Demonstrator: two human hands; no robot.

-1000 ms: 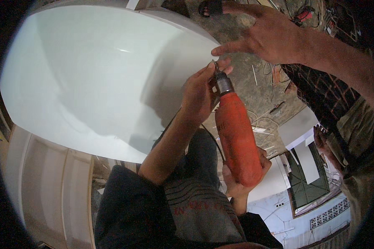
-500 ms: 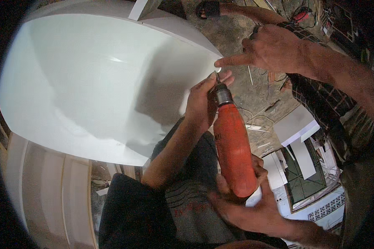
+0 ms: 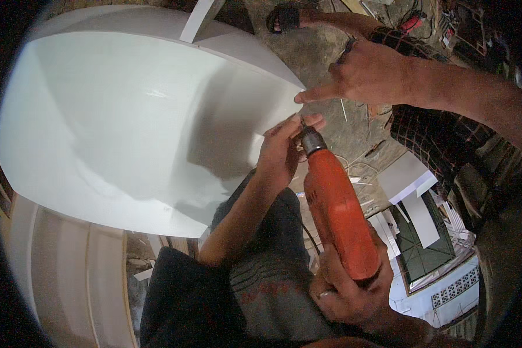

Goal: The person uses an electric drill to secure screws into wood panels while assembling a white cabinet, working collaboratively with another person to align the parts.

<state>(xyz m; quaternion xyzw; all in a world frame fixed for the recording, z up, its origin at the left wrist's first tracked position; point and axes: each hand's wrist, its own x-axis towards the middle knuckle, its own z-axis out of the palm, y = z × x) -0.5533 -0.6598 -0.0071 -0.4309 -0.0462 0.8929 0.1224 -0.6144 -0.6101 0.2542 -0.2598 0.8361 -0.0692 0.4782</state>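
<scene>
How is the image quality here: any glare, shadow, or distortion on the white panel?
Head view: fisheye bows the white panel into a dome and blackens the corners; a soft shadow falls on it beside the left hand; mild sheen near its middle; the orange drill is sharp.

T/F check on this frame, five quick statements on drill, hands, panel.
1. The right hand grips the orange drill at its rear. True.
2. The left hand is at the chuck. True.
3. The drill is blue. False: orange with a metal chuck.
4. The white panel lies right of the drill. False: it is on the left.
5. Another person's hand points a finger at the panel's edge. True.
</scene>
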